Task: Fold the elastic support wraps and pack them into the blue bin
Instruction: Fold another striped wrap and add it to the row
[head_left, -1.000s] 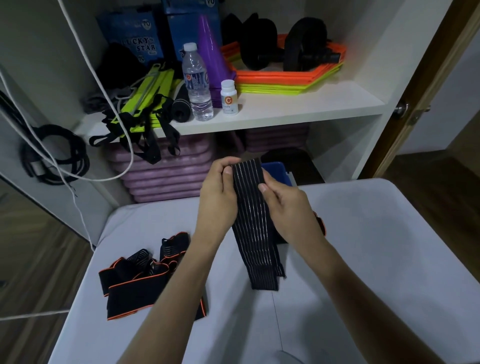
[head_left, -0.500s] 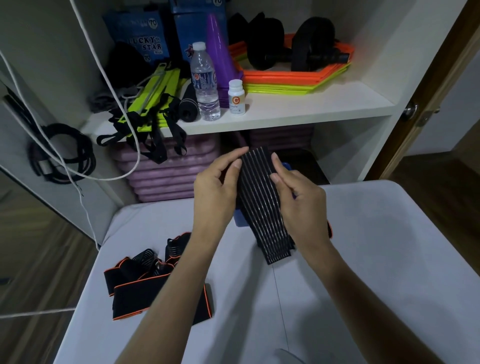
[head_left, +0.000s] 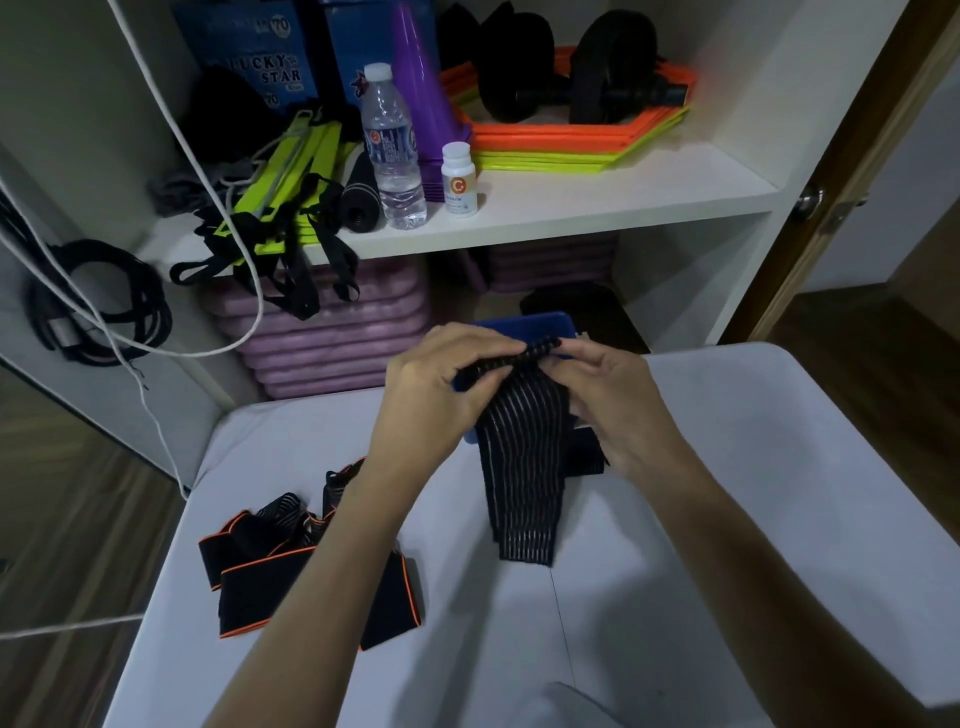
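Folding is under way in the head view, by my reading about the middle of the job. Both hands work above the blue bin (head_left: 524, 325), which stands at the far edge of the white table (head_left: 779, 493). The left hand (head_left: 441, 384) and right hand (head_left: 608, 395) each pinch the top edge of a striped wrap (head_left: 522, 467), fingers curled tight on the cloth. That top edge is turned over above the bin, while the rest hangs down in front of the bin, its lower end lying on the table on the near side.

Something dark shows just right of the bin behind the right hand; whether it is a packed wrap I cannot tell. A heap of orange-edged wraps (head_left: 291, 571) lies unfolded, well to the near left of the bin, so several remain.

The striped wrap is a long black band with thin pale lines running lengthwise, limp and ribbed.
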